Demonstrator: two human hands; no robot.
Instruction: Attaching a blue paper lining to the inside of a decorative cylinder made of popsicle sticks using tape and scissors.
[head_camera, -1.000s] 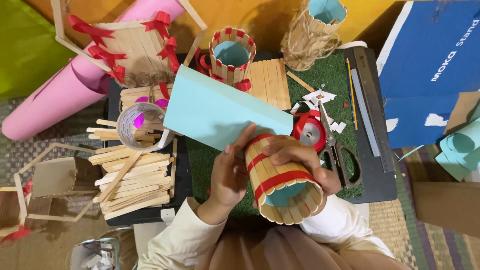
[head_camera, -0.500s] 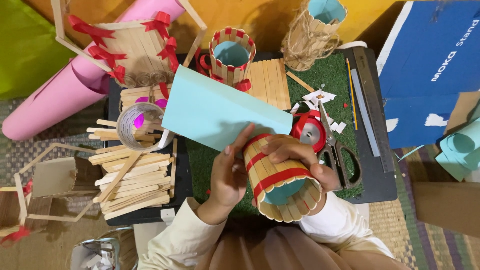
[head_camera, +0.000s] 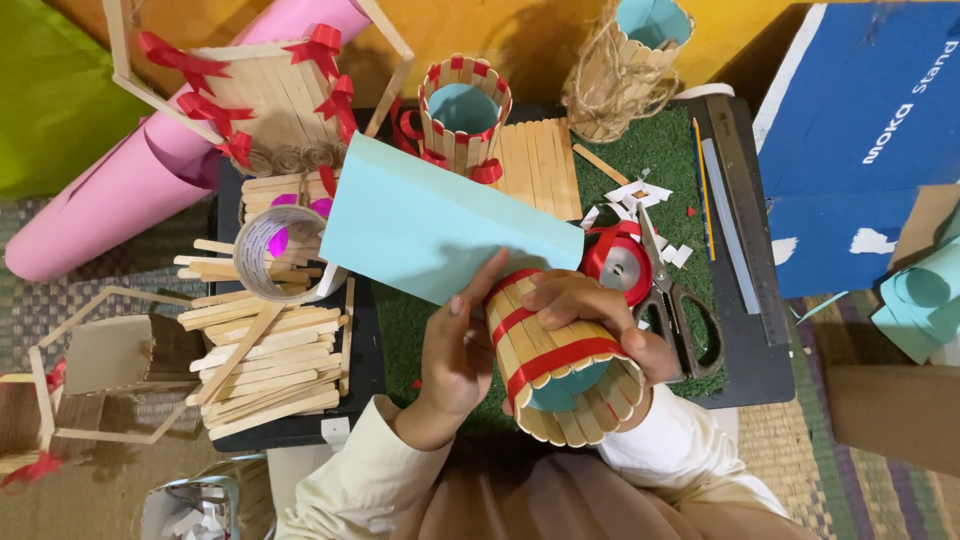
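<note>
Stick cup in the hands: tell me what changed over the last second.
Barely anything. The stick cup tipped slightly, its open end a bit lower. Both hands, left hand and right hand, kept their grip. The blue sheet and stick pile stayed put.

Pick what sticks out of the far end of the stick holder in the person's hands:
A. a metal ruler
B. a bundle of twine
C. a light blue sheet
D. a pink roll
C: the light blue sheet runs from the far end of the stick holder, which the left hand and right hand grip.
</note>
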